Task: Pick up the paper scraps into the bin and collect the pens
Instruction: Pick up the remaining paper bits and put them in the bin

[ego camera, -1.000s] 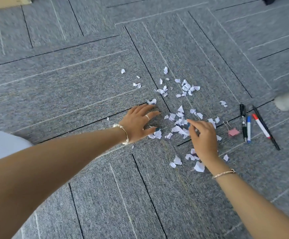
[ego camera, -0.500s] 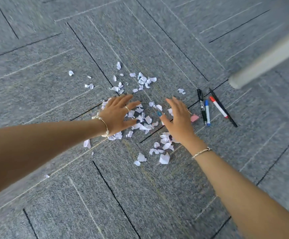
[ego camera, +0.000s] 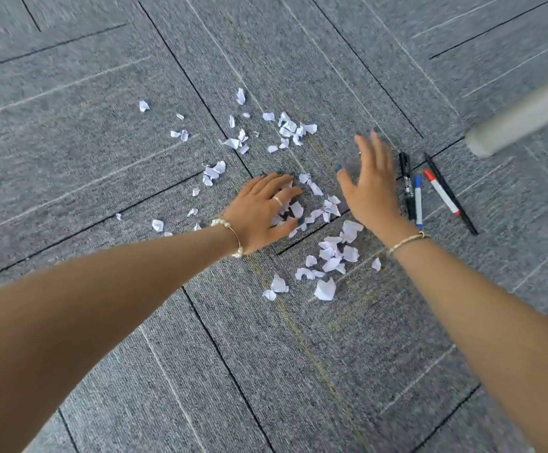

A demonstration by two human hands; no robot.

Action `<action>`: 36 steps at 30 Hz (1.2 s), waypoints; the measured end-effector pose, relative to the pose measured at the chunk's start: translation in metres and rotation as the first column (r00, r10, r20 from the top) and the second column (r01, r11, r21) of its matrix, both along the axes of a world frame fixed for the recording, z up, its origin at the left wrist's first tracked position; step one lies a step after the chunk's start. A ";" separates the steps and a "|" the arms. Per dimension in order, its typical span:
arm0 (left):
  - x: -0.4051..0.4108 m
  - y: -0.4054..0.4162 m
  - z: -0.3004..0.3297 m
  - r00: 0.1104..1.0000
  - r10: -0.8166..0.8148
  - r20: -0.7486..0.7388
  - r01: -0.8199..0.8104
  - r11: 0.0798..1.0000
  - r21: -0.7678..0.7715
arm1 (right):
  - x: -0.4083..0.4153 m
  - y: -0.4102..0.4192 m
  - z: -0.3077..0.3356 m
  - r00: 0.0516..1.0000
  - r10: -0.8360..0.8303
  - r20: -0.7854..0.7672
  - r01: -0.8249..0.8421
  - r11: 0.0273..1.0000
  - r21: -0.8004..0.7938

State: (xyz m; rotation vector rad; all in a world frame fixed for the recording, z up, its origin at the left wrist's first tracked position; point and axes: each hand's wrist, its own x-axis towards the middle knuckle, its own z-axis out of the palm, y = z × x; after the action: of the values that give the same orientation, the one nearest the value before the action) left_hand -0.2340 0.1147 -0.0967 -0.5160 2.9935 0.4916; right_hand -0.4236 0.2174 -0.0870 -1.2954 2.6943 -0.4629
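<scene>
Seen from the head camera, the left hand lies palm-down on grey carpet floor, its fingers spread flat and relaxed over white paper scraps that scatter beyond the fingertips and back toward the wrists. The right hand is motion-blurred, fingers straight and holding nothing. Just right of them lie four pens side by side; no bin shows.

White paper scraps, small and crumpled, lie scattered on the carpet across the centre of the frame, thickest at centre and lower centre (a few strays at upper left). Four pens lie side by side at centre right: black, blue-capped, red-capped, slim black.
</scene>
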 end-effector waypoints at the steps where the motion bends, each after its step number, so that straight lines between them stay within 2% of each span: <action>1: -0.001 0.001 0.001 1.000 0.014 -0.003 -0.014 1.000 0.011 | -0.009 -0.003 -0.005 0.999 -0.041 0.022 0.038 0.994 0.105; 3: 0.000 0.002 0.002 0.999 0.031 0.010 -0.032 0.999 0.026 | -0.011 -0.004 -0.013 0.995 -0.079 0.068 0.062 0.974 0.220; 4: 0.001 0.002 0.002 0.999 0.030 0.017 -0.031 0.999 0.027 | -0.005 -0.003 -0.014 0.994 -0.072 0.082 0.053 0.974 0.218; 7: 0.002 0.001 0.000 0.998 0.046 -0.033 -0.044 0.997 0.067 | 0.038 0.010 -0.011 0.989 0.062 0.132 -0.073 0.994 0.084; 10: 0.001 -0.002 0.002 0.990 0.092 -0.108 -0.075 0.986 0.150 | 0.086 0.038 -0.006 0.947 0.227 0.227 -0.227 0.974 -0.027; 13: 0.011 0.000 0.003 0.990 0.052 -0.132 -0.030 0.985 0.169 | 0.108 0.062 -0.005 0.905 0.298 0.303 -0.283 0.955 -0.092; 15: 0.020 0.004 0.002 0.988 0.004 -0.155 0.021 0.987 0.161 | 0.106 0.071 -0.004 0.933 0.252 0.259 -0.219 0.964 -0.148; 17: 0.024 0.004 0.004 0.986 -0.005 -0.164 0.030 0.987 0.155 | 0.099 0.080 -0.003 0.974 0.128 0.189 -0.100 0.983 -0.154; 21: 0.015 0.004 0.006 0.997 0.017 -0.076 -0.007 0.992 0.129 | 0.097 0.092 -0.009 0.984 -0.031 0.177 0.036 0.999 -0.023; 25: 0.002 0.011 0.000 0.999 -0.039 -0.020 0.041 0.994 0.099 | 0.126 0.082 -0.016 0.971 0.033 0.237 -0.026 0.999 -0.034; 30: 0.028 0.039 0.002 0.988 -0.071 -0.136 0.100 0.970 0.221 | 0.147 0.057 -0.012 0.930 0.146 0.338 -0.082 0.977 -0.195; 33: 0.041 0.046 0.001 0.987 -0.035 -0.156 0.075 0.964 0.256 | 0.143 0.057 -0.010 0.898 0.129 0.421 0.009 0.951 -0.310; 36: 0.043 0.046 0.001 0.993 -0.049 -0.105 0.072 0.973 0.218 | 0.130 0.065 -0.010 0.890 0.051 0.454 0.105 0.945 -0.311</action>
State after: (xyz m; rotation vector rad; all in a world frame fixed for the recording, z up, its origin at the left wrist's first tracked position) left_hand -0.1911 0.1610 -0.0960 -0.3912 2.9818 0.8571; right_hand -0.2939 0.2829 -0.0968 -1.0410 2.2992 -1.1093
